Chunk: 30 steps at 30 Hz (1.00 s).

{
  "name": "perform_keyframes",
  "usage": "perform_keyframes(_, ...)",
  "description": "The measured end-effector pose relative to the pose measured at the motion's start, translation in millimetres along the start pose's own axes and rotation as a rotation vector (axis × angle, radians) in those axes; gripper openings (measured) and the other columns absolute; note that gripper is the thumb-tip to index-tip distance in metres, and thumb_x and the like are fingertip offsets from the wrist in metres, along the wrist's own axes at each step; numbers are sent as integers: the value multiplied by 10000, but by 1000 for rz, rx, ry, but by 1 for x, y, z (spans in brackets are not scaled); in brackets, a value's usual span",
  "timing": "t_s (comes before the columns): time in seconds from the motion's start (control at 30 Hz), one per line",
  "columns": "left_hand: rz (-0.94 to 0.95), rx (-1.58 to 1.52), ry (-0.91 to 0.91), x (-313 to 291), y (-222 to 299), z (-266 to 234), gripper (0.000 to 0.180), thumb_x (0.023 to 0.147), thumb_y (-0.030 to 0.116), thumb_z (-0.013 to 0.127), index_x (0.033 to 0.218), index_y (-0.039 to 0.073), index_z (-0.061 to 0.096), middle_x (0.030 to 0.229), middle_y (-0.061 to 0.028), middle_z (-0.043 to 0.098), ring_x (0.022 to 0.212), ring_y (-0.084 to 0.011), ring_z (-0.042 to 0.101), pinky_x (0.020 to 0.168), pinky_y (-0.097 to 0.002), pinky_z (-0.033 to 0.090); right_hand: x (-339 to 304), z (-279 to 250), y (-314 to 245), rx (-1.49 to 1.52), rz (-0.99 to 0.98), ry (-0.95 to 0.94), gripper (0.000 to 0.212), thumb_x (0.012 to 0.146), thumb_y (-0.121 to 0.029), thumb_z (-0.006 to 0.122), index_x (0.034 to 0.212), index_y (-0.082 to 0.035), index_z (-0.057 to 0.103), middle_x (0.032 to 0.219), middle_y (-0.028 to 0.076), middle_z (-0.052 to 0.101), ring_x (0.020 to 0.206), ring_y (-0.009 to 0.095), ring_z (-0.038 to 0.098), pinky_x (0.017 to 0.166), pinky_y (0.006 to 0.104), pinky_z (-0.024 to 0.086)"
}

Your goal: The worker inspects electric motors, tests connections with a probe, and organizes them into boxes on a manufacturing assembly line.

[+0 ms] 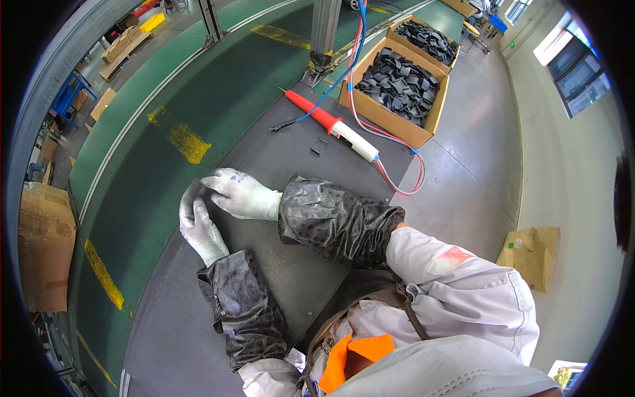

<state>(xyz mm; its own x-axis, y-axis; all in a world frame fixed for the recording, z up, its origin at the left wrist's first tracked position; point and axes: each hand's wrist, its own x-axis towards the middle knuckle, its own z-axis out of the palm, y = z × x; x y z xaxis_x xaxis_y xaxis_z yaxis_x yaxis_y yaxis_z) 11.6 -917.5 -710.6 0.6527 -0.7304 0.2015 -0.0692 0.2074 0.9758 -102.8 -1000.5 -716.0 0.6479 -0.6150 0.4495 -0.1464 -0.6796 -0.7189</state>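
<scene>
White work gloves with grey fingers cover both my hands, which meet at the left edge of the dark grey table, next to the green conveyor. My left hand has its fingers bent and held together. My right hand is closed, its fingertips against the fingers of the left. Whatever lies between them, if anything, is hidden. Farther off on the table rests a red and white probe with a pointed metal tip and trailing cables. A blue lead with a dark clip and a small dark plastic piece lie near it.
A green conveyor with yellow marks curves along the left. Cardboard boxes of black flat pieces stand beyond the probe. A metal post rises at the table's far end. A large carton stands at the far left.
</scene>
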Motion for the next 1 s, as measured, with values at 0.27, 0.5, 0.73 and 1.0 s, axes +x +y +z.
perform_keyframes(0.27, 8, -18, -7, 1, -3, -1, 283, 1038, 68, 529, 1274, -49, 635, 1203, -115, 689, 1106, -171, 638, 1017, -307, 489, 1, 0, 0, 10, -3, 4, 383, 940, -160, 585, 1292, -8, 595, 1152, 201, 620, 1103, 391, 601, 948, 463, 509)
perform_keyframes(0.5, -3, 2, 4, 1, -2, 0, 281, 1035, 75, 539, 1269, -44, 638, 1195, -111, 694, 1097, -168, 643, 1015, -308, 491, 0, 2, 0, 19, 8, 26, 368, 912, -136, 591, 1259, -15, 607, 1106, 190, 614, 1091, 388, 595, 946, 473, 504)
perform_keyframes(0.73, 26, 16, 0, 1, -3, 0, 280, 1033, 74, 539, 1269, -36, 640, 1191, -108, 696, 1094, -170, 645, 1017, -308, 490, -1, 2, 2, 28, -12, 42, 362, 912, -134, 585, 1253, -15, 608, 1102, 197, 611, 1086, 393, 597, 938, 479, 507)
perform_keyframes(1.0, 24, 4, -6, 0, -4, 2, 282, 1030, 56, 524, 1268, -47, 634, 1195, -118, 690, 1098, -174, 646, 1017, -309, 491, -2, 2, 6, -11, -8, 27, 387, 935, -161, 596, 1296, -21, 593, 1158, 200, 619, 1101, 392, 603, 946, 465, 511)
